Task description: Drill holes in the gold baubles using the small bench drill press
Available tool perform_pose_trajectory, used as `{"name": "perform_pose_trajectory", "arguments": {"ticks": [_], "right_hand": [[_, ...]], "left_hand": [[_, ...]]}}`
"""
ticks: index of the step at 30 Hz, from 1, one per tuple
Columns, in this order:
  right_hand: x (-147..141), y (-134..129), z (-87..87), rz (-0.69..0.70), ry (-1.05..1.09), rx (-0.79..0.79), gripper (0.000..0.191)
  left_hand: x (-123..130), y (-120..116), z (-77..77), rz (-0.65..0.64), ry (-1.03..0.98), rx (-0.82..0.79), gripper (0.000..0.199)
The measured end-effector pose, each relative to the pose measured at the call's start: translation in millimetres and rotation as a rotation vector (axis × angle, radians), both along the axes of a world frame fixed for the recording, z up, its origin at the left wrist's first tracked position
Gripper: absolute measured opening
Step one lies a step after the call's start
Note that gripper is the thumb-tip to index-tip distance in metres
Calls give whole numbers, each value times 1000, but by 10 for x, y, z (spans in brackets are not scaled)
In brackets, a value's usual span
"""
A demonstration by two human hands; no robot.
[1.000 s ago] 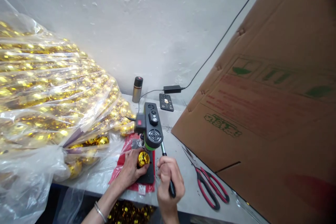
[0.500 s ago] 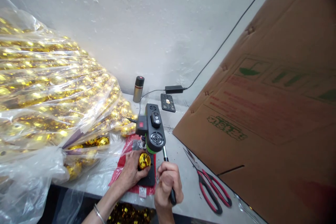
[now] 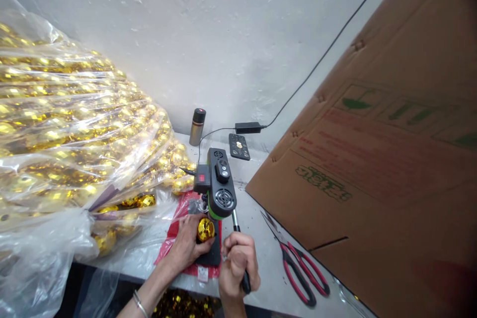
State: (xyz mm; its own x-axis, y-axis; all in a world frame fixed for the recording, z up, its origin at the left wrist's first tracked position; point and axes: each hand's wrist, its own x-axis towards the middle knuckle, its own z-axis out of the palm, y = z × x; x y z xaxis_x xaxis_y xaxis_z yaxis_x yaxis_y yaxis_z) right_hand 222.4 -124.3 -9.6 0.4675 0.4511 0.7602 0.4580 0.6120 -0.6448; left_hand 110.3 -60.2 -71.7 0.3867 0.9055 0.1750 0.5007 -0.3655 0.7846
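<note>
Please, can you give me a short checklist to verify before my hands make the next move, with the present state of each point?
1. Left hand has fingers and thumb around the gold ball: ok.
2. Right hand is closed on the black handle: ok.
3. Ball is lined up under the black machine: cannot tell, the machine's top hides its underside.
4. Scissors lie apart from both hands: ok.
5. Left fingers are well away from the machine's head: not ok, they appear close beside it.
6. Machine has power: cannot tell, nothing visible settles it.
</note>
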Motion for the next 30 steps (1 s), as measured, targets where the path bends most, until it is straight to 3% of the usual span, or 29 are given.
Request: {"name": "perform_pose_trajectory", "arguments": {"ticks": [15, 30], "right_hand": [[-1, 62, 25, -3, 0, 73, 34], [-10, 134, -33, -47, 20, 130, 35]], "left_hand": [[9, 10, 6, 6, -11, -34, 49], [33, 15, -100, 33, -43, 21, 53]]}}
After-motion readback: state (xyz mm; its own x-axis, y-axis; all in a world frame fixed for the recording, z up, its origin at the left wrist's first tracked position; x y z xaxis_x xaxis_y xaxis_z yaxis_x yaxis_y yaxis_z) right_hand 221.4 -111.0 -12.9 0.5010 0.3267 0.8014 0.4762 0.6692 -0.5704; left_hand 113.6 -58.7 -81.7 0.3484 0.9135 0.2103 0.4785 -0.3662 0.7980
